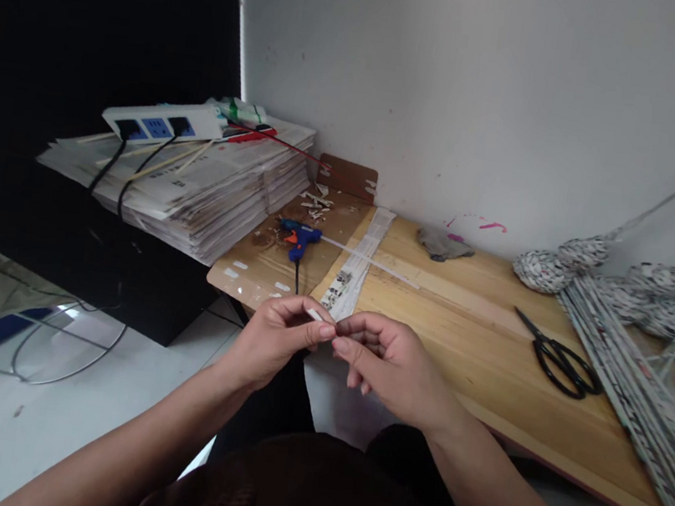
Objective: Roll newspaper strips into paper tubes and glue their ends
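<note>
In front of my body, both hands meet fingertip to fingertip just off the table's near edge. Between thumb and forefinger, my left hand pinches a short, thin white piece, perhaps a bit of rolled paper. My right hand has its thumb and forefinger pressed together at the end of that piece; what lies between them is too small to make out. Beyond the hands, a blue glue gun lies on a brown board, with a long whitish glue stick running out of its back.
Black-handled scissors lie on the wooden table. Rolled newspaper tubes and woven paper balls fill the right. A grey cloth sits by the wall. At left, a power strip rests on stacked newspapers.
</note>
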The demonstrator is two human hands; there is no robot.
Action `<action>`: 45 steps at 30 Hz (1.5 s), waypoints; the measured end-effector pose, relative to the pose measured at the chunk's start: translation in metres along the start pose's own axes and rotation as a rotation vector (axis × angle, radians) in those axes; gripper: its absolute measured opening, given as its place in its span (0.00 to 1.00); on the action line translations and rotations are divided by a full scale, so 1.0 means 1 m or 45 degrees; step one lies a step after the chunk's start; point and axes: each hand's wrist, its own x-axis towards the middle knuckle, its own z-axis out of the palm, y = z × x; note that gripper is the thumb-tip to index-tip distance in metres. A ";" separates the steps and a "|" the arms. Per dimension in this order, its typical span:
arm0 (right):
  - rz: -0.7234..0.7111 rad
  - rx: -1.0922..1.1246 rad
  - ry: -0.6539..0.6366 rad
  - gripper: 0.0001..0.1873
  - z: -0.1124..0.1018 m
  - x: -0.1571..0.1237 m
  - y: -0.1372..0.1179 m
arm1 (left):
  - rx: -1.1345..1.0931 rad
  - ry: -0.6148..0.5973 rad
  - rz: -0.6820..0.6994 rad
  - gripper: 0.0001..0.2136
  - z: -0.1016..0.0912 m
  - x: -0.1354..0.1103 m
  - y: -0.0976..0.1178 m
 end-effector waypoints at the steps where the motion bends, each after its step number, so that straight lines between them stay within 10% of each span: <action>1: 0.008 0.050 0.006 0.12 0.000 0.002 0.002 | 0.005 -0.012 0.003 0.05 0.000 0.000 0.000; 21: 0.212 0.606 -0.055 0.15 0.001 0.004 0.017 | -0.234 -0.293 -0.158 0.06 0.001 0.000 -0.005; 45: 0.056 0.310 -0.054 0.13 -0.003 -0.009 0.030 | -0.147 -0.219 -0.017 0.02 0.008 -0.001 -0.007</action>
